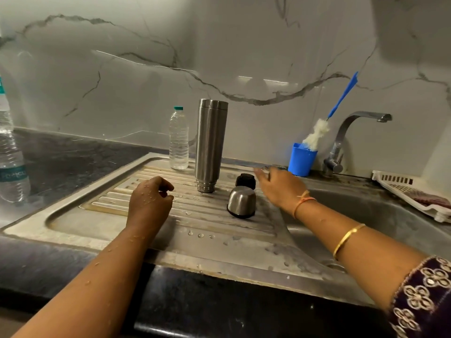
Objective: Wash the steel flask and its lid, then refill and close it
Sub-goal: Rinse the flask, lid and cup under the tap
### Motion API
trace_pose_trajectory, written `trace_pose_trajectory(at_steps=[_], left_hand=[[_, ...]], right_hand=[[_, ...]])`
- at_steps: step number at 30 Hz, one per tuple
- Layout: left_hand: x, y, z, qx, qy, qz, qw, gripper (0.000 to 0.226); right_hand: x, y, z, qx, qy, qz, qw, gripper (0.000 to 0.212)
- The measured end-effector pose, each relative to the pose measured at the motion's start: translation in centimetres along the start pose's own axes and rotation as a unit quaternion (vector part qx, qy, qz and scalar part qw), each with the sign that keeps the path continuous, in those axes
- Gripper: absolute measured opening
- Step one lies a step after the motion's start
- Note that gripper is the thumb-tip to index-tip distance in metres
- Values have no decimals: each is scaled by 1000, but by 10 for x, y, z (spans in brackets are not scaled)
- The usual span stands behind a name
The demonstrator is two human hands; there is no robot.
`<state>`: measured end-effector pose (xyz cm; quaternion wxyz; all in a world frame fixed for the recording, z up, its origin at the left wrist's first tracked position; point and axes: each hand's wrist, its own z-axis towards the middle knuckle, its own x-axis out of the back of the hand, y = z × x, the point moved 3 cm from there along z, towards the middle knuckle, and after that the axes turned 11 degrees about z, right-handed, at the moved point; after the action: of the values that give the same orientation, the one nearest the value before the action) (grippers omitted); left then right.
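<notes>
Washing looks done, flask drains upside down; left hand loosely curled, right hand spread, both empty. Next: flip, refill.

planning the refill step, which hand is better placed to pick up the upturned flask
Probably the left hand: it hovers empty beside the flask neck. The right hand is over by the black stopper, farther off.
</notes>
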<state>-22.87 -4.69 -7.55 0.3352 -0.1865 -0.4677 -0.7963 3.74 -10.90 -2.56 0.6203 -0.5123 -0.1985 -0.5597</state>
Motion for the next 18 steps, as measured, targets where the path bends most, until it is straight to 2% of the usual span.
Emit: trace_pose_trajectory(at_steps=[2,4,6,8,10,12,14,15,16,17,18], left_hand=[[-1,2,-1,-9,-14,3,1000,14],[-2,4,-2,-22,-27,12,999,13],[-2,5,-3,-29,-34,19,999,14],[-1,4,-2,-31,-34,22,999,14],[-1,4,-3,-32,-33,25,999,14],[0,3,-3,-35,-32,29,998,14],[0,3,-3,-42,-31,35,998,14],[0,3,-3,-44,-31,36,998,15],[0,3,-3,-47,-31,35,998,16],[0,2,-3,-50,-31,34,998,17],[0,2,-4,-54,-30,36,997,19]], right_hand=[[10,23,-5,-2,23,5,1000,47],[11,49,-10,-56,-55,-14,997,35],[11,70,-17,-143,-151,-11,978,28],[16,79,-22,-190,-179,36,965,23],[27,81,-20,-186,-152,109,965,21],[39,77,-18,-170,-117,228,952,20],[51,74,-20,-176,-95,402,893,20],[53,74,-24,-184,-103,439,873,20],[53,77,-27,-188,-125,408,885,19],[52,81,-31,-188,-171,293,922,18],[48,88,-35,-193,-215,156,944,21]])
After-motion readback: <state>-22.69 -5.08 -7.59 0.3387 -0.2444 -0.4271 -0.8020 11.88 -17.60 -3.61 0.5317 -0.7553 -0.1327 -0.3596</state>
